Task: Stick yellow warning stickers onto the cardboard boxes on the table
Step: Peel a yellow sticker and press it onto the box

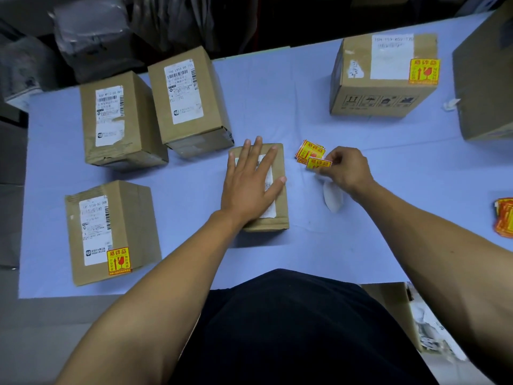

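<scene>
My left hand point(249, 179) lies flat, fingers spread, on a small cardboard box point(279, 218) at the table's centre, covering most of its white label. My right hand point(347, 169) pinches a yellow warning sticker point(319, 163) just right of that box, beside a small pile of yellow stickers point(309, 150) on the table. A white backing strip point(331, 197) hangs below that hand. The near-left box point(111, 232) and the far-right box point(383, 76) each carry a yellow sticker. Two boxes at the far left point(122, 123) point(188, 98) show only white labels.
A pale blue cloth point(347, 245) covers the table. A large cardboard box point(485, 79) stands at the right edge. More yellow stickers point(503, 218) lie at the right border. Dark plastic bags point(91, 37) pile up behind the table. An open carton with paper scraps point(416, 323) sits below the near edge.
</scene>
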Motion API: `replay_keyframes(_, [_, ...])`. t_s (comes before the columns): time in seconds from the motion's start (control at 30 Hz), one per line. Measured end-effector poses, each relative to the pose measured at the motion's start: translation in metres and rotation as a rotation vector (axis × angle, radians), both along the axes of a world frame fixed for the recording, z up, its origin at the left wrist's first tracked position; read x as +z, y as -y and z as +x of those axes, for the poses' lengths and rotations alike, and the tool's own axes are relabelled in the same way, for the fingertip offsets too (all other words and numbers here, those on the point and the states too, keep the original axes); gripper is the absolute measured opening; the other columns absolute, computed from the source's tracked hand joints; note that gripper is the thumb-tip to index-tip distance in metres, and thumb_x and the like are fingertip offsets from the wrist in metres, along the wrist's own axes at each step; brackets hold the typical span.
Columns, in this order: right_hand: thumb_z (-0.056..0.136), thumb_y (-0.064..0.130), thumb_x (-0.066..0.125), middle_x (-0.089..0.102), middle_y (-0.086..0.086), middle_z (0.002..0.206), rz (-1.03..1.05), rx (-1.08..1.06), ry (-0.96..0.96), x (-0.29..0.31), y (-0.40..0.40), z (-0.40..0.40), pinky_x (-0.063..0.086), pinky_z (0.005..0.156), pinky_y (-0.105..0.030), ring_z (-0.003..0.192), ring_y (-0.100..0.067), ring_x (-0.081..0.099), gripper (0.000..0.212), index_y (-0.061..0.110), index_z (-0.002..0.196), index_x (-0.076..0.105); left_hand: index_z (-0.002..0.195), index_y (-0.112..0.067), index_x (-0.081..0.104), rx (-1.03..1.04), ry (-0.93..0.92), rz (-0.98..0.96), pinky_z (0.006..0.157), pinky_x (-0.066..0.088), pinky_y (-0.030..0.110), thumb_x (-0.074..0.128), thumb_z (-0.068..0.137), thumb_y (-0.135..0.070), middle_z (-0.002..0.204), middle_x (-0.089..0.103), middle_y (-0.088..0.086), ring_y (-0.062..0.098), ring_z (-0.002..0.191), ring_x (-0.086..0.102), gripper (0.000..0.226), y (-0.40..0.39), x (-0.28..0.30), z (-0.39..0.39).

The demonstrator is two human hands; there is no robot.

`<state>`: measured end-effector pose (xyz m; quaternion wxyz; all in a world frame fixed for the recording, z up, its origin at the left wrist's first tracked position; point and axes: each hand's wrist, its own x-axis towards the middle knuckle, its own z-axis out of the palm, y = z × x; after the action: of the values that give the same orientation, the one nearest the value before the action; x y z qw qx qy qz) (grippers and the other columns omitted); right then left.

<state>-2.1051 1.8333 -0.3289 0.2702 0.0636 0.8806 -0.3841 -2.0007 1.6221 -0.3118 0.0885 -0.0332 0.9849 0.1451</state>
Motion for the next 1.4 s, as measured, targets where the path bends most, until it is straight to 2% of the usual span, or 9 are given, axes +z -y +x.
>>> replay_keyframes(0.2, [0.085, 0.007, 0.073, 0.058, -0.010, 0.075, -0.133, -0.097, 0.074, 0.013, -0.002, 0.005, 0.044, 0.067, -0.031, 0.070, -0.022, 0.055, 0.008, 0.005, 0.092, 0.071, 0.154, -0.025, 0.030, 0.025, 0.047, 0.173, 0.121, -0.005, 0.044, 0.047, 0.099, -0.047, 0.167, 0.010, 0.003, 0.021, 0.154, 0.000, 0.062, 0.005, 0.011, -0.003])
replay_keyframes(0.33, [0.088, 0.008, 0.070, 0.065, -0.011, 0.087, -0.276, -0.188, 0.089, 0.044, 0.018, 0.016, 0.048, 0.067, -0.028, 0.076, -0.020, 0.061, 0.009, 0.009, 0.096, 0.069, 0.142, -0.017, 0.051, 0.157, -0.039, 0.439, 0.117, 0.014, 0.029, 0.056, 0.098, -0.028, 0.158, 0.037, 0.007, 0.024, 0.151, 0.021, 0.045, 0.008, 0.027, -0.005])
replay_keyframes(0.43, [0.088, 0.008, 0.071, 0.067, -0.004, 0.083, -0.424, -0.182, 0.097, 0.070, 0.043, 0.029, 0.050, 0.069, -0.025, 0.073, -0.015, 0.062, 0.007, 0.014, 0.091, 0.069, 0.135, -0.013, 0.056, 0.280, -0.064, 0.656, 0.105, 0.038, 0.026, 0.063, 0.095, -0.024, 0.138, 0.057, 0.005, 0.020, 0.125, 0.054, 0.042, 0.005, 0.042, -0.009])
replay_keyframes(0.5, [0.088, 0.008, 0.071, 0.069, 0.001, 0.076, -0.496, -0.145, 0.107, 0.083, 0.057, 0.040, 0.051, 0.068, -0.022, 0.071, -0.012, 0.064, 0.009, 0.017, 0.086, 0.069, 0.125, -0.013, 0.060, 0.477, 0.048, 0.974, 0.091, 0.051, 0.032, 0.069, 0.092, -0.023, 0.121, 0.066, 0.004, 0.016, 0.102, 0.066, 0.036, 0.005, 0.054, -0.014])
replay_keyframes(0.57, [0.088, 0.006, 0.071, 0.071, 0.004, 0.072, -0.538, -0.116, 0.118, 0.093, 0.069, 0.052, 0.054, 0.065, -0.019, 0.070, -0.011, 0.066, 0.012, 0.017, 0.084, 0.070, 0.105, -0.014, 0.067, 0.584, 0.153, 1.228, 0.076, 0.054, 0.034, 0.068, 0.092, -0.018, 0.095, 0.073, 0.004, 0.017, 0.081, 0.070, 0.015, 0.011, 0.061, -0.015])
replay_keyframes(0.63, [0.088, 0.004, 0.071, 0.071, -0.001, 0.077, -0.562, -0.123, 0.127, 0.098, 0.078, 0.063, 0.057, 0.068, -0.022, 0.072, -0.016, 0.065, 0.012, 0.016, 0.084, 0.070, 0.090, -0.017, 0.067, 0.558, 0.174, 1.270, 0.067, 0.051, 0.030, 0.067, 0.092, -0.015, 0.078, 0.071, 0.000, 0.013, 0.069, 0.067, 0.002, 0.020, 0.064, -0.010])
replay_keyframes(0.73, [0.088, 0.005, 0.071, 0.070, -0.003, 0.075, -0.603, -0.189, 0.147, 0.106, 0.084, 0.073, 0.056, 0.067, -0.026, 0.066, -0.015, 0.063, 0.011, 0.013, 0.082, 0.069, 0.088, -0.016, 0.065, 0.553, 0.155, 1.336, 0.058, 0.047, 0.024, 0.066, 0.093, -0.012, 0.074, 0.070, -0.001, 0.011, 0.066, 0.064, 0.007, 0.031, 0.067, -0.001])
replay_keyframes(1.0, [0.091, 0.008, 0.068, 0.070, -0.005, 0.068, -0.680, -0.132, 0.151, 0.122, 0.104, 0.079, 0.060, 0.068, -0.028, 0.064, -0.015, 0.069, 0.011, 0.011, 0.081, 0.067, 0.088, -0.013, 0.067, 0.440, 0.188, 1.482, 0.057, 0.047, 0.019, 0.065, 0.093, -0.013, 0.071, 0.066, -0.001, 0.009, 0.060, 0.058, 0.006, 0.054, 0.089, 0.012])
replay_keyframes(1.4, [0.094, 0.008, 0.057, 0.077, -0.012, 0.085, -0.843, 0.030, 0.284, 0.145, 0.112, 0.059, 0.061, 0.068, -0.029, 0.079, -0.022, 0.076, 0.018, 0.009, 0.088, 0.074, 0.081, -0.011, 0.063, 0.516, 0.095, 1.562, 0.053, 0.046, 0.019, 0.058, 0.095, -0.005, 0.060, 0.066, -0.002, 0.008, 0.053, 0.056, 0.016, 0.066, 0.117, 0.011])
